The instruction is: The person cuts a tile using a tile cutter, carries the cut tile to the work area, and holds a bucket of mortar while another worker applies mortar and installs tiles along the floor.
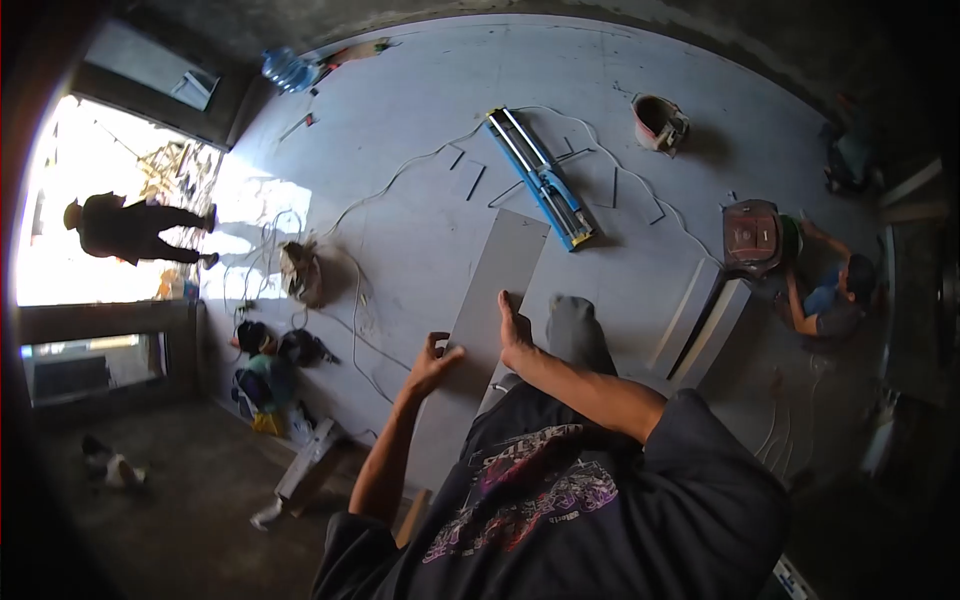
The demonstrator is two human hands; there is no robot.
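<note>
Left hand [434, 366]: half-open, fingers loosely curled | right hand [515, 333]: flattened, fingers extended | panel [503, 268] between; firm hold: cannot tell | risk: panel slipping if pressed unevenly

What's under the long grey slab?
The slab, between left hand and right hand, hides whatever lies directly beneath it. Pale floor shows past its far end and left edge; what supports it cannot be told.
</note>
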